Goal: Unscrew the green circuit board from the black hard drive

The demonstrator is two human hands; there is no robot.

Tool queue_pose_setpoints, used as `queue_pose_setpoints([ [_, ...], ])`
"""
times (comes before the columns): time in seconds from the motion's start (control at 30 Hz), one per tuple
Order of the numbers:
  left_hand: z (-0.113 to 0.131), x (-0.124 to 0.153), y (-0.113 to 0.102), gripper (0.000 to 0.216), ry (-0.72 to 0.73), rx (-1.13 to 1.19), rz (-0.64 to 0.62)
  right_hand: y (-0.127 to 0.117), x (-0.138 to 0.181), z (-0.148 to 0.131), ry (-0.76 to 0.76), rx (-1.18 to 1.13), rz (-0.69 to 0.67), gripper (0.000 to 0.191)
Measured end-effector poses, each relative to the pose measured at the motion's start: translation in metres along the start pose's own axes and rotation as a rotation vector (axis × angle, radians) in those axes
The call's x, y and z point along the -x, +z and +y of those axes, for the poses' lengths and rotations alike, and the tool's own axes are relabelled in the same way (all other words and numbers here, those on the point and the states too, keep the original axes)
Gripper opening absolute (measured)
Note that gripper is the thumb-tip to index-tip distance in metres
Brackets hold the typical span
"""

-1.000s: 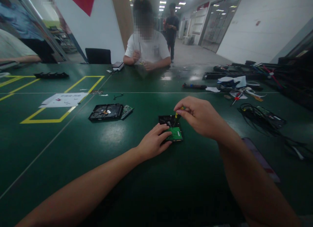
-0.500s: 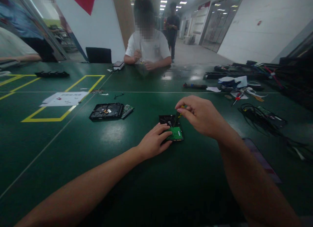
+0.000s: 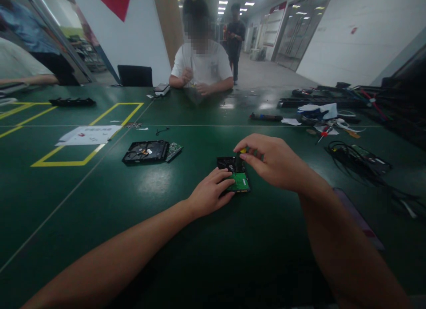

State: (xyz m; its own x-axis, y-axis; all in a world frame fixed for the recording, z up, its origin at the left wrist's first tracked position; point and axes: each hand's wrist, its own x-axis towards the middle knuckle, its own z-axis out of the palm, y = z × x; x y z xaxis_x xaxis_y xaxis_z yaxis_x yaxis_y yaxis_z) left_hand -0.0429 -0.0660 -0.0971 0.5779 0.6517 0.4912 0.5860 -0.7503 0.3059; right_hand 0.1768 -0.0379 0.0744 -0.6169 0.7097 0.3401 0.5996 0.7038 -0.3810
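Note:
A hard drive [image 3: 240, 183] with a green circuit board lies board-side up on the green table. My left hand [image 3: 213, 191] holds it down from the left, fingers spread over the board and thumb along the near edge. Above the drive, my right hand [image 3: 271, 162] pinches the yellow top of a screwdriver [image 3: 243, 151]. Its dark lower part points down at the drive; the tip is too small to make out. Farther left rests another hard drive [image 3: 145, 152], with a loose circuit board [image 3: 173, 152] at its right side.
A white paper [image 3: 88, 135] with small parts lies at the left, with several tiny pieces [image 3: 133, 125] beside it. To the right are a phone [image 3: 357, 218], black cables [image 3: 349, 160], a red-tipped screwdriver [image 3: 324, 133] and a dark cylindrical tool [image 3: 265, 116]. A person [image 3: 201, 65] sits opposite.
My right hand has shifted slightly left and down with the screwdriver, and its fingers have turned on the top. My left hand and the drive stay put.

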Motion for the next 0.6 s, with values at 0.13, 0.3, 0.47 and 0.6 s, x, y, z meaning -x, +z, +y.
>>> queue_pose_setpoints([
  [0.13, -0.0016, 0.0007, 0.0013, 0.036, 0.001, -0.004, -0.001, -0.0019, 0.0001, 0.0004, 0.007, 0.017, 0.008, 0.028],
  [0.3, -0.0024, 0.0011, 0.0023, 0.036, 0.008, -0.016, 0.000, -0.0003, -0.0002, 0.0015, 0.016, 0.030, 0.008, 0.029],
  [0.47, -0.0024, 0.0015, 0.0028, 0.035, 0.010, -0.015, 0.014, 0.0031, -0.0004, 0.0045, 0.070, 0.031, 0.041, 0.021],
  [0.6, -0.0023, 0.0016, 0.0035, 0.036, 0.006, 0.000, 0.025, 0.0052, -0.0012, 0.0065, 0.142, 0.053, 0.078, 0.011],
])
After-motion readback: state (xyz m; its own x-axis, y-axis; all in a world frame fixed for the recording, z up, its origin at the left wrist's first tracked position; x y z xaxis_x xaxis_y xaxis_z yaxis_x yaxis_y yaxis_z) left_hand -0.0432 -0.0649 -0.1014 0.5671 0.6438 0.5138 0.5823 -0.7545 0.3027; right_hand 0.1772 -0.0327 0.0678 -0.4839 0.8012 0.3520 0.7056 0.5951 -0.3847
